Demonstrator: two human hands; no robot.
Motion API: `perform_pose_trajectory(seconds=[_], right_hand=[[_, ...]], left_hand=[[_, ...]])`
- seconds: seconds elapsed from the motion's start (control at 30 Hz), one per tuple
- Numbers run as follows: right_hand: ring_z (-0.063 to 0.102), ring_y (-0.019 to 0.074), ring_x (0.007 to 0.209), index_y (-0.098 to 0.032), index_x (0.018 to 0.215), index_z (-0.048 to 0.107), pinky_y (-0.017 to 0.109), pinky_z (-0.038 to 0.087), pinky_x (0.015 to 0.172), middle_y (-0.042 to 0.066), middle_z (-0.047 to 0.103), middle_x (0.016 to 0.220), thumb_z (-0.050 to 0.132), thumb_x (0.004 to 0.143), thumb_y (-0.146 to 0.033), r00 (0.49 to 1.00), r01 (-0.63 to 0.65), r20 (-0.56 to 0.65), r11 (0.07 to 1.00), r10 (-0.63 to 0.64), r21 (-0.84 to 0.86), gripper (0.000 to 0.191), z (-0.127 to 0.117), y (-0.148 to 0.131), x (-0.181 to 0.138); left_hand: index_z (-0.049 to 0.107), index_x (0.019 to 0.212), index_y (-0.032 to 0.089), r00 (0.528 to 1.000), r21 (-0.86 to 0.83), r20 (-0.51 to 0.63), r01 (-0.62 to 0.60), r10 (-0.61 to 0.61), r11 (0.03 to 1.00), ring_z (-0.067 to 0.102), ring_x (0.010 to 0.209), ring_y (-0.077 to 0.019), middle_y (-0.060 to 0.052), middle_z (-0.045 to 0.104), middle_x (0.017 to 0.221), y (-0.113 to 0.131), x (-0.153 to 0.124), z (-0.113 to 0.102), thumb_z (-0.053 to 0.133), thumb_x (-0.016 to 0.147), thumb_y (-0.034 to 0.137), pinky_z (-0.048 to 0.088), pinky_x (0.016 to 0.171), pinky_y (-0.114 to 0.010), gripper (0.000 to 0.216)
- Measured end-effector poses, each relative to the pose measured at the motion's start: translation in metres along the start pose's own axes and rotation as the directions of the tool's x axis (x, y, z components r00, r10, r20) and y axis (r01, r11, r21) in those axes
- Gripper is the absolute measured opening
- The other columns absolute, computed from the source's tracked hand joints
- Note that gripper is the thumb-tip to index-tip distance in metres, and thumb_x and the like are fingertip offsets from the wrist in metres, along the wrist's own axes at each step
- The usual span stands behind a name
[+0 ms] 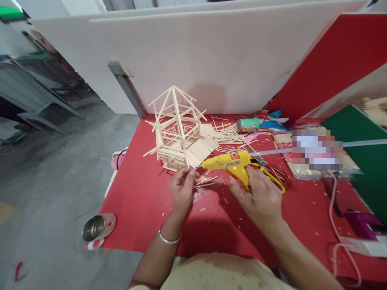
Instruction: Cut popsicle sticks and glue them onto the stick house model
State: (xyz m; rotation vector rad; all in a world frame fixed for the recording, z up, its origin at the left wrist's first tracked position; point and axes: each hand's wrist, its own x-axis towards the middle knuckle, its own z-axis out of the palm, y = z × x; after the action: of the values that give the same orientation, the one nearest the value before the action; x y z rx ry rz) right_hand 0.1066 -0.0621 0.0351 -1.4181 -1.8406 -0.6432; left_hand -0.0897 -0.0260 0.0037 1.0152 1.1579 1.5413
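My right hand (261, 197) is wrapped around the grip of a yellow hot glue gun (225, 162), which points left and has a long clear glue stick (272, 152) in its back end. The gun's nozzle almost meets the fingertips of my left hand (182, 189). That hand is closed in a pinch; whatever sits between thumb and forefinger is too small to make out. Just beyond it stands a wooden stick model (178, 129), an open frame with a pointed roof of thin sticks and slatted panels low down.
Loose sticks (228, 135) lie behind the gun, beside a green can (248, 125). Scissors with yellow handles (273, 179) rest under my right hand. Packed sticks (287, 163) are on the right. A metal-lined mug (104, 226) stands at the red table's (136, 217) left edge. White boards (205, 52) rise behind.
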Motion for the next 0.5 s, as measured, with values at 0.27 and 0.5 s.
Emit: perform_pose_trajectory(seconds=[0.27, 0.5], right_hand=[[0.069, 0.0202, 0.079, -0.014, 0.131, 0.052, 0.029, 0.056, 0.073, 0.01, 0.071, 0.092, 0.07, 0.087, -0.035, 1.0, -0.009, -0.005, 1.0, 0.009, 0.006, 0.051, -0.003, 0.0, -0.004], [0.07, 0.0231, 0.085, -0.015, 0.136, 0.047, 0.032, 0.057, 0.076, 0.011, 0.072, 0.096, 0.073, 0.086, -0.037, 0.999, -0.04, -0.001, 0.999, 0.039, -0.029, 0.061, -0.006, -0.001, -0.014]], left_hand=[[0.07, 0.08, 0.017, 1.0, -0.004, 0.003, -0.004, 0.004, 1.0, 0.057, 0.056, -0.0108, -0.001, 0.067, 0.067, -0.002, 0.0, 0.0, 0.071, 0.086, 0.038, 0.045, 0.055, -0.021, 0.022], [0.07, 0.082, 0.017, 1.0, -0.012, 0.003, -0.009, 0.01, 1.0, 0.058, 0.058, -0.0106, -0.002, 0.069, 0.072, -0.003, -0.001, 0.0, 0.07, 0.086, 0.036, 0.047, 0.057, -0.021, 0.019]])
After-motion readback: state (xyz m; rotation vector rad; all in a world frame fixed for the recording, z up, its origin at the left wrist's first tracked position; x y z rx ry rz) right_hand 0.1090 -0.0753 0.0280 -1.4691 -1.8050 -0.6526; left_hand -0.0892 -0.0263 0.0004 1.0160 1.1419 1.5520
